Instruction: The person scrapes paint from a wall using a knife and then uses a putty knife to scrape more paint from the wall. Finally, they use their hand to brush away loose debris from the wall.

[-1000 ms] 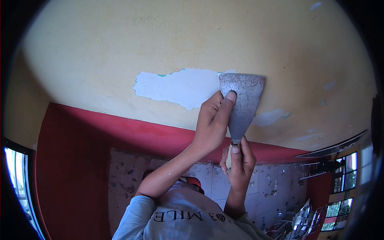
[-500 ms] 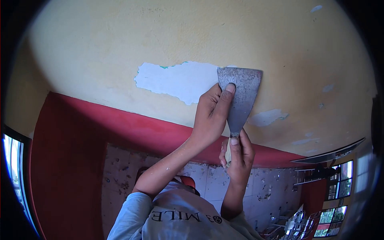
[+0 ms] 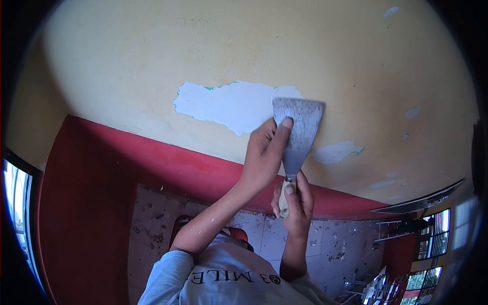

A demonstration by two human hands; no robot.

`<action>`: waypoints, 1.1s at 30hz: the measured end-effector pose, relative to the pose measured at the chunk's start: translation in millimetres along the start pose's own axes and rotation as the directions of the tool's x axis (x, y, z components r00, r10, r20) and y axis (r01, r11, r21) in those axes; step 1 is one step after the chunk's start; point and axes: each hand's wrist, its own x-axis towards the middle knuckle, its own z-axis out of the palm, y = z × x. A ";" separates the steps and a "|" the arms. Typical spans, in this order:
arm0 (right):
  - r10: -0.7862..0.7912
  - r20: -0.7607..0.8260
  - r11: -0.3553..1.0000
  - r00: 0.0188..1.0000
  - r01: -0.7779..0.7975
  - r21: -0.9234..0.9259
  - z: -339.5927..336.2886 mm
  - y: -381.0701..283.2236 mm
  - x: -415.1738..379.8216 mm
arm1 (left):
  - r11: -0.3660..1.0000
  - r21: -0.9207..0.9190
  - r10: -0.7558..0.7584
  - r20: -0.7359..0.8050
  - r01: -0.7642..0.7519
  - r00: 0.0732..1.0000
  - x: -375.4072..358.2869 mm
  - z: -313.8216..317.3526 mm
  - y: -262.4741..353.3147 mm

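Note:
A wide metal scraper (image 3: 303,133) with a pale handle is held against the yellow wall (image 3: 152,46), its broad edge pointing up. My left hand (image 3: 262,157) presses its thumb on the face of the blade, the other fingers folded and partly hidden behind it. Lower down, my right hand (image 3: 300,213) is wrapped round the handle, thumb lying along it. The blade overlaps the right end of a large white patch (image 3: 223,105) where paint has come off, with thin green traces on its upper rim.
Smaller bare patches (image 3: 338,152) mark the wall to the right. A red band (image 3: 173,157) runs along the lower wall. Debris is scattered on the tiled floor (image 3: 325,249). A ladder (image 3: 387,230) and barred windows (image 3: 433,234) appear far right, another window (image 3: 18,193) far left.
The scraper and both hands have moved down and slightly left. More of the white patch's upper right end shows above the blade. Both hands keep their hold.

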 end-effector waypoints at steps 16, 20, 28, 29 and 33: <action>-0.098 -0.084 0.994 0.992 0.094 -0.048 5.3 -4.5 3.5 | 0.999 0.007 0.039 0.008 -0.039 0.999 2.0 -0.7 5.5; -0.181 -0.064 0.981 0.981 0.176 -0.079 32.5 -16.3 19.4 | 0.997 -0.032 0.077 0.004 -0.077 0.997 15.6 -4.5 34.3; -0.113 -0.085 0.994 0.990 0.112 -0.021 6.9 3.9 0.7 | 0.995 0.071 0.069 -0.011 -0.068 0.998 -1.0 -3.0 0.3; -0.150 -0.084 0.989 0.985 0.151 0.004 12.3 4.7 6.9 | 0.995 0.058 0.077 -0.014 -0.076 0.997 6.7 -2.2 6.4; -0.189 -0.100 0.979 0.977 0.195 0.056 29.0 0.6 20.9 | 0.989 0.053 0.137 -0.023 -0.135 0.990 16.6 2.7 33.1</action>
